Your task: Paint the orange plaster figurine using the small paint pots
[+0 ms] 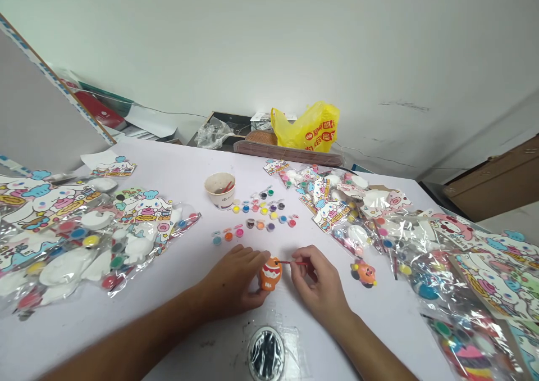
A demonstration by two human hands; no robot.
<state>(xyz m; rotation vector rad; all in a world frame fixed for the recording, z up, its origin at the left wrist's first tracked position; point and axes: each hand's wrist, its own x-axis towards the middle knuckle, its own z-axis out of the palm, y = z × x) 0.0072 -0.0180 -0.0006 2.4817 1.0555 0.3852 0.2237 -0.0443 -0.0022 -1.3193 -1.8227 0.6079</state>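
Observation:
My left hand [240,277] holds a small orange figurine [270,274] with red and white markings between thumb and fingers, near the middle of the table. Pinched in my right hand [318,280] is a thin red paintbrush [297,263], whose dark tip touches or nearly touches the upper part of the figurine. Beyond the hands lie several small paint pots [261,225] in different colours, some with their lids up. A paper cup [220,190] with liquid and a red stick in it stands behind them. Right of my right hand lies an orange and pink painted figurine [364,274].
Clear bags of white figurines and paints [138,246] cover the table's left side; more bags [357,235] lie on the right. A round, plastic-covered object [266,354] sits at the near edge. Behind the table are a yellow bag [309,129] and a wall.

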